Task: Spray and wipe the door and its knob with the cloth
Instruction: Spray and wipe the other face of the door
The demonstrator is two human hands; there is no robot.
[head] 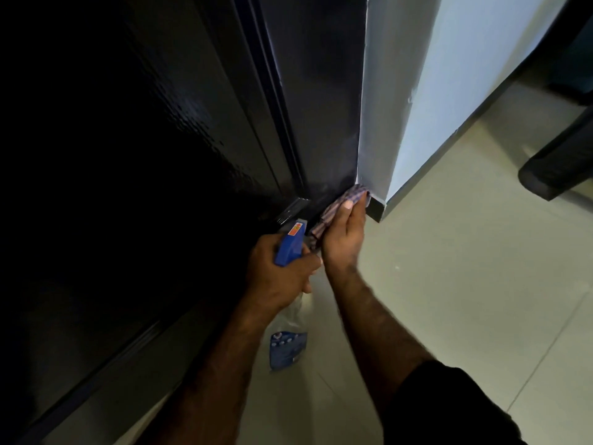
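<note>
Two hands at frame centre, low against the dark door (134, 162). Step in hand, by my reading: wiping the frame foot beside the wall corner (373, 200). To do it well, keep the cloth (333, 208) flat, pressing along the edge. Right hand (345, 236): fingers nearly straight, pressing the checked cloth onto the surface, thumb on top. Left hand (279, 271): fingers curled round the spray bottle (290, 244) neck, nozzle toward the door. Knob not in view
</note>
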